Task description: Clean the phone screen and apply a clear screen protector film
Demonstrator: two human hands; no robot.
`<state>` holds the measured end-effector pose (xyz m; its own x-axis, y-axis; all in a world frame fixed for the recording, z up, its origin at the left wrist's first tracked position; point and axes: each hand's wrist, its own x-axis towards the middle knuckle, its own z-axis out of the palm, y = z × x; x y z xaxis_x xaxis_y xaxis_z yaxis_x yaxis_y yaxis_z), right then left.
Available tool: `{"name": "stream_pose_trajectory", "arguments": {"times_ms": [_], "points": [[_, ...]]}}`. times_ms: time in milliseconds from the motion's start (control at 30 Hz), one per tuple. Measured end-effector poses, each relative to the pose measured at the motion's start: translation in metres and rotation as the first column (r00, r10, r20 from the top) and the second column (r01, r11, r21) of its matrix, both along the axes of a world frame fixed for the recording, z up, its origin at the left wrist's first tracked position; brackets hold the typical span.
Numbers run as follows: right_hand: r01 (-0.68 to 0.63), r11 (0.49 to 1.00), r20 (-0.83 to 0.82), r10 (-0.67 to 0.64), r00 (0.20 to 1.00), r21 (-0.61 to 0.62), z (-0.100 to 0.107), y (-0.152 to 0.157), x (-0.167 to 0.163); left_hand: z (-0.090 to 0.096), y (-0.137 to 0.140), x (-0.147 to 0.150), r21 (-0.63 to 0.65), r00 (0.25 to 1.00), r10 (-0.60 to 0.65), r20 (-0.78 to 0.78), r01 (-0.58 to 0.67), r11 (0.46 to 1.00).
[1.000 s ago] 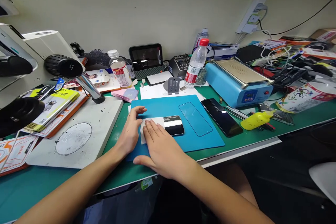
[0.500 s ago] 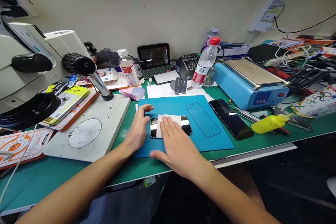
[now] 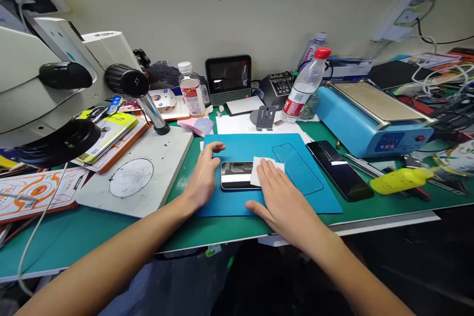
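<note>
A phone (image 3: 237,177) with a dark, glossy face lies sideways on the blue mat (image 3: 237,207). Over its right end a square white wipe (image 3: 268,163) is spread, pressed down by the flat fingers of my right hand (image 3: 279,187). That hand's thumb sticks out to the left, and its palm hides part of the wipe. My left hand (image 3: 205,177) rests on the mat just beside the phone's left end, fingers bent and apart from the thumb, holding nothing. Right of the phone, a clear screen protector with a black outline (image 3: 296,165) lies on the mat.
Another dark phone (image 3: 338,170) and a yellow squeeze bottle (image 3: 402,181) lie to the right, before a blue heating-plate machine (image 3: 374,133). On the left stands a microscope (image 3: 48,98) over its pale base (image 3: 166,158). Plastic bottles (image 3: 303,89) and a phone stand (image 3: 265,117) are behind the mat.
My right hand has slid the white wipe rightward along the phone, uncovering its middle. My left hand stays by the phone's left end. The whole view has shifted a little.
</note>
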<state>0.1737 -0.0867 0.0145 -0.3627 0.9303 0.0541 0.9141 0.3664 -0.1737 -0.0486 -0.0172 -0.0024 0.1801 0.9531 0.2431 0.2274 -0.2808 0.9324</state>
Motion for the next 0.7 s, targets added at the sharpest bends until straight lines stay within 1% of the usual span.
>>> {"name": "stream_pose_trajectory", "arguments": {"times_ms": [100,233,300,367,467,533,600,633,700], "points": [[0.043,0.999,-0.001,-0.043,0.999,-0.031,0.003,0.012,-0.025,0.0,0.0,0.001,0.0,1.0,0.001,0.012,-0.001,1.0],[-0.07,0.995,-0.089,0.064,0.994,-0.068,0.007,0.016,-0.068,-0.004,0.001,0.001,-0.012,0.999,0.0,0.048,0.001,1.0],[-0.126,0.991,-0.106,0.121,0.987,-0.046,0.007,0.012,-0.076,-0.006,0.002,0.0,-0.014,0.998,-0.006,0.065,0.007,1.0],[-0.175,0.984,-0.115,0.171,0.978,-0.02,0.005,0.004,-0.069,-0.007,0.002,-0.001,-0.014,0.998,-0.009,0.066,0.01,1.0],[-0.217,0.976,-0.127,0.215,0.968,-0.001,0.003,-0.012,-0.038,-0.006,0.001,-0.002,-0.011,0.999,-0.001,0.053,0.001,1.0],[-0.195,0.98,-0.102,0.197,0.975,0.025,0.0,-0.02,-0.013,-0.005,0.002,-0.001,-0.005,0.999,0.006,0.046,-0.006,1.0],[-0.151,0.987,-0.065,0.154,0.986,0.045,-0.003,-0.021,0.004,-0.004,0.003,0.0,-0.006,0.999,0.008,0.032,-0.008,1.0],[-0.124,0.991,-0.048,0.127,0.991,0.049,-0.004,-0.02,0.007,-0.003,0.003,0.0,-0.008,1.0,0.007,0.026,-0.007,1.0],[-0.056,0.997,-0.021,0.057,0.998,0.052,-0.006,-0.014,0.0,-0.003,0.003,0.001,-0.012,1.0,0.003,0.018,-0.003,1.0]]}}
